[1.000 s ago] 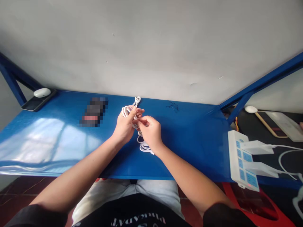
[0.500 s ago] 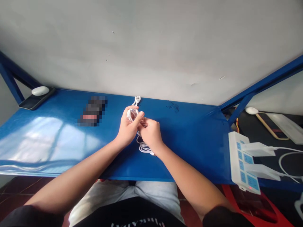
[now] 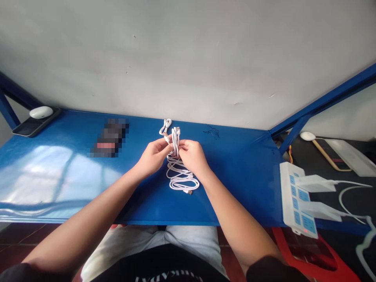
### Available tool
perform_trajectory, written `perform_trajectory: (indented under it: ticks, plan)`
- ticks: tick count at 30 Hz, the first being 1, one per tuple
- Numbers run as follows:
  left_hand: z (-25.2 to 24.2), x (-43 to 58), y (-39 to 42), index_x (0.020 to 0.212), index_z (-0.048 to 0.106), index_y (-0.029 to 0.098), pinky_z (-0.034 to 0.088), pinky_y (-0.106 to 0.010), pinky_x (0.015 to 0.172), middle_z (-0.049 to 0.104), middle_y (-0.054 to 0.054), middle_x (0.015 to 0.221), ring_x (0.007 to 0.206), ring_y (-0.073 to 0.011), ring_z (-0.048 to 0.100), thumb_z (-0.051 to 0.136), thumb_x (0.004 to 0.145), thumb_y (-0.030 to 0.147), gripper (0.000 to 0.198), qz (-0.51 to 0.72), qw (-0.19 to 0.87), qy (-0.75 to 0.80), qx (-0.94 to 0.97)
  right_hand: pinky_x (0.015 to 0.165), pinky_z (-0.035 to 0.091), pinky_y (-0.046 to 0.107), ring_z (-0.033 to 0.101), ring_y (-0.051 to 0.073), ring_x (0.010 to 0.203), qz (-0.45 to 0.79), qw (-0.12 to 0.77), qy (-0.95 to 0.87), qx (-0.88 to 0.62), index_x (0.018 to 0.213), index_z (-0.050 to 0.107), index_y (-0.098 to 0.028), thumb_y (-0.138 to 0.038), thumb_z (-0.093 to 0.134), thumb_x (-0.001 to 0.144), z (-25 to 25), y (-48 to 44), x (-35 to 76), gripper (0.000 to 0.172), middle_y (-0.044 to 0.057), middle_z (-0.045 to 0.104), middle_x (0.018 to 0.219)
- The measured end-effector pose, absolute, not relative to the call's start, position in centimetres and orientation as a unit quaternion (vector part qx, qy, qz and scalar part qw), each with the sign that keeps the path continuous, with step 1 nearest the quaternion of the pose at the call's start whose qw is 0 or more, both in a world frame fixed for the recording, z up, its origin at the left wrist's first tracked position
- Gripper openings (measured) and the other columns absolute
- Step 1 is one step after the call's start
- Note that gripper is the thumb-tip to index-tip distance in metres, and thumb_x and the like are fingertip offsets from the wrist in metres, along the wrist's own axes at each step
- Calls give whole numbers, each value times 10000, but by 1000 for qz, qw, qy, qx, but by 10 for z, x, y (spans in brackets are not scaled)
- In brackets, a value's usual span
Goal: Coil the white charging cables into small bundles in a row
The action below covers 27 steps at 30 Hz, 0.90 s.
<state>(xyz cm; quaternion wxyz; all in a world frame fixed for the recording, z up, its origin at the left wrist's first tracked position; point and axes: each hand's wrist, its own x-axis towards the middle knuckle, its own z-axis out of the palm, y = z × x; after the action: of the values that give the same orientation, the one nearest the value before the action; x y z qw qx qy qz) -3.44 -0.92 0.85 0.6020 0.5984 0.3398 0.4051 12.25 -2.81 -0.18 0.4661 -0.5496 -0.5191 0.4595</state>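
Between my two hands is a coiled white USB cable [image 3: 175,139], its loops bunched upright and the plug ends at the top. My left hand [image 3: 154,154] pinches the bundle from the left. From the right, the fingers of my right hand [image 3: 192,154] close on the same loops. Just beyond the hands, a second coiled white cable [image 3: 166,124] lies on the blue table [image 3: 241,176]. Nearer to me, loosely looped white cables [image 3: 182,181] rest on the tabletop, a metal USB plug showing at the near end; my fingers partly cover their far loops.
A blurred dark object [image 3: 110,137] lies to the left. In the far left corner, a white mouse [image 3: 41,112] sits on a dark tray [image 3: 28,127]. At the right edge stands a white power strip [image 3: 289,176] with two chargers plugged in. Dark thread scraps [image 3: 212,131] lie near the wall.
My hands have turned the held cable so its loops stand upright with plug ends showing. My right hand has shifted, uncovering more of the looped cables below. The view has moved slightly.
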Motion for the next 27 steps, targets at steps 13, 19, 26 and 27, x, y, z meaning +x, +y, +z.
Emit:
perform_trajectory:
  ticks: [13, 19, 26, 27]
  plan:
    - [7, -29, -13, 1077, 761, 141, 564, -362, 925, 783, -117, 1075, 937, -222, 739, 764, 842, 454, 391, 509, 510, 386, 576, 617, 535, 269, 677, 168, 632, 434, 476, -533, -549, 812, 725, -180, -269, 666, 807, 6, -34, 116, 107, 18, 727, 709]
    - [9, -32, -13, 1104, 746, 145, 553, -337, 913, 770, -101, 1091, 977, -226, 721, 742, 866, 407, 354, 475, 496, 372, 625, 603, 569, 290, 704, 187, 621, 423, 515, -495, -557, 779, 692, -184, -282, 708, 768, 3, -33, 114, 99, 29, 722, 688]
    - [9, -35, -12, 1154, 740, 168, 531, -373, 975, 748, -90, 1151, 1094, -257, 679, 648, 938, 429, 351, 415, 563, 326, 636, 629, 599, 317, 725, 206, 653, 390, 524, -502, -567, 780, 710, -185, -315, 716, 789, 1, -31, 120, 130, 47, 743, 718]
    - [8, -35, -13, 1179, 735, 174, 516, -393, 1019, 738, -96, 1190, 1160, -271, 659, 641, 943, 430, 361, 418, 565, 325, 632, 623, 602, 317, 725, 205, 649, 392, 526, -499, -567, 781, 708, -186, -310, 720, 783, 2, -30, 121, 125, 47, 744, 718]
